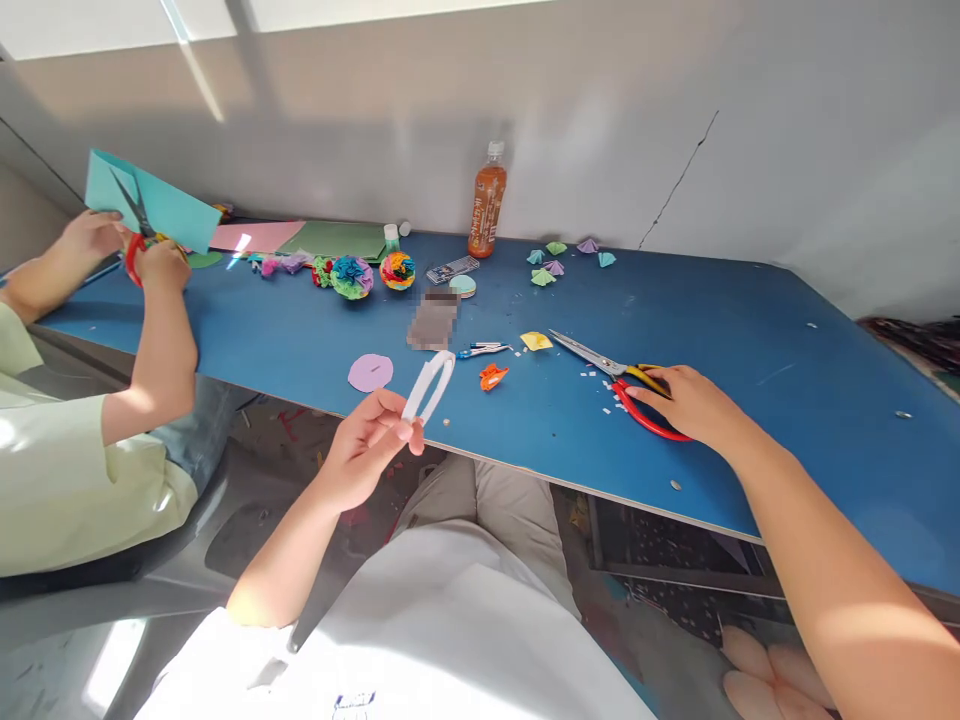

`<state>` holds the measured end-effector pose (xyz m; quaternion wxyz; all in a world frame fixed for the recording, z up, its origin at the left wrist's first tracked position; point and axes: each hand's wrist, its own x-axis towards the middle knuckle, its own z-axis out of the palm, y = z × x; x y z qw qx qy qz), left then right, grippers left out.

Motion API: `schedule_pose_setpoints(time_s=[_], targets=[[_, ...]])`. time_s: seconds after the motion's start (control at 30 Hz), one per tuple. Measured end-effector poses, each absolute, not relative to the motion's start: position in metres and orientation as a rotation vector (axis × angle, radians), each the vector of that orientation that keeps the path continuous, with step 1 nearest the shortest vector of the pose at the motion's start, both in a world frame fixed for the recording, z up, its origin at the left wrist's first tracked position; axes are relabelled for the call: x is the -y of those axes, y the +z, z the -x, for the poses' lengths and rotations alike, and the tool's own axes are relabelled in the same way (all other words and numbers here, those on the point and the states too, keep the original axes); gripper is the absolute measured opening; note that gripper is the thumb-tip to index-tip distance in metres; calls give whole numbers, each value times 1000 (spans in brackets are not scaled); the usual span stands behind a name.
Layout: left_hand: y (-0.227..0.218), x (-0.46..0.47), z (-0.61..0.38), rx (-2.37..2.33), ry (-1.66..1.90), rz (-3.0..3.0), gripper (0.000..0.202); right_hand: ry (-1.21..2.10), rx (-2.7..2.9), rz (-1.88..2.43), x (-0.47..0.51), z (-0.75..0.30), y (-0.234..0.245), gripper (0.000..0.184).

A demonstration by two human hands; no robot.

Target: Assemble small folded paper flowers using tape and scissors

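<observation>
Head view: left hand (367, 445) pinches a white paper loop (430, 386) by its lower end, held up off the desk (750, 330) edge. Right hand (694, 403) lies on the red scissors (626, 385) handles, fingers over them, blades flat on desk.

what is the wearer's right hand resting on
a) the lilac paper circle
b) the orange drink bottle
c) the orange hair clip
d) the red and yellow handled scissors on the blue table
d: the right hand lies over the red and yellow handles of the scissors, whose blades point away along the blue table, while the left hand holds a white folded paper strip.
</observation>
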<state>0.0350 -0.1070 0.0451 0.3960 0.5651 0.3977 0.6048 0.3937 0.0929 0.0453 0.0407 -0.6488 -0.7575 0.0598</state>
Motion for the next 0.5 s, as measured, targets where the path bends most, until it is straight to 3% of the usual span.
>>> schedule_pose_setpoints(time_s=[0.23,0.43,0.5], targets=[[30,117,-61,-1047,1687,-1411,24,296,2058,2156,-62,-396,59,42],[11,128,-62,-1152,1776,-1466,15,395,1912,1966,-17,-419,49,63],[6,133,-63,-1174,1765,-1526,12,339,1957,1874,6,-419,44,61]])
